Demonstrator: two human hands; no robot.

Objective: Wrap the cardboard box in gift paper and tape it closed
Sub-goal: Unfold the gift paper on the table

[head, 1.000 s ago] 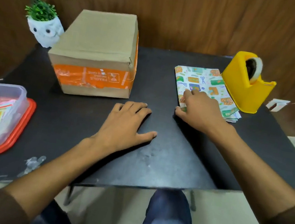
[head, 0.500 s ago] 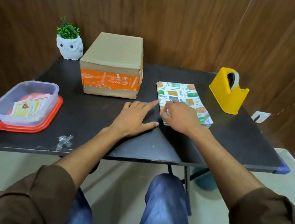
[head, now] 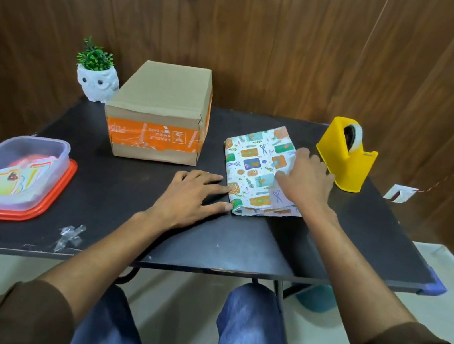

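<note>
The cardboard box (head: pixel 161 107), brown with an orange label band, stands at the back left of the black table (head: pixel 237 248). To its right lies the folded gift paper (head: pixel 253 167), printed with coloured presents. My left hand (head: pixel 188 198) lies flat on the table, its fingertips touching the paper's near left edge. My right hand (head: pixel 308 182) is over the paper's right side, and its fingers pinch the top layer, which shows a white underside there. A yellow tape dispenser (head: pixel 345 158) stands just right of that hand.
A clear plastic container (head: pixel 10 165) with cards sits on a red lid at the left edge. A white owl pot (head: pixel 96 84) with a green plant is behind the box. A crumpled tape scrap (head: pixel 71 236) lies near the front edge. A wooden wall closes the back.
My right hand has moved from the paper's near left part to its right side and picked up the top layer. My left hand's fingertips now touch the paper's left edge. The view has pulled back.
</note>
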